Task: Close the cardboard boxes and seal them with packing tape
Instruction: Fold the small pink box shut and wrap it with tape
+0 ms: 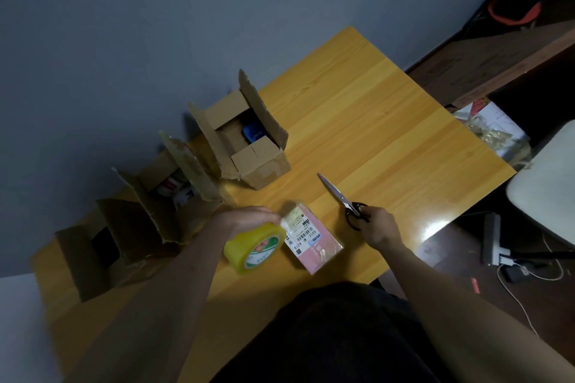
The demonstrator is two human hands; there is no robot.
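A yellow wooden table (357,121) crosses the frame. Three open cardboard boxes (245,134) line its left edge. At lower centre, the left hand (245,219) grasps a yellow tape roll (253,247); the right hand (378,227) grips black-handled scissors (342,197).

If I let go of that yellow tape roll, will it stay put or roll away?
The yellow tape roll is round and tilted under the left hand, so it may roll if dropped on edge. The table looks smooth and glossy, so it might also slide. Laid flat on its side, it should probably stay put.
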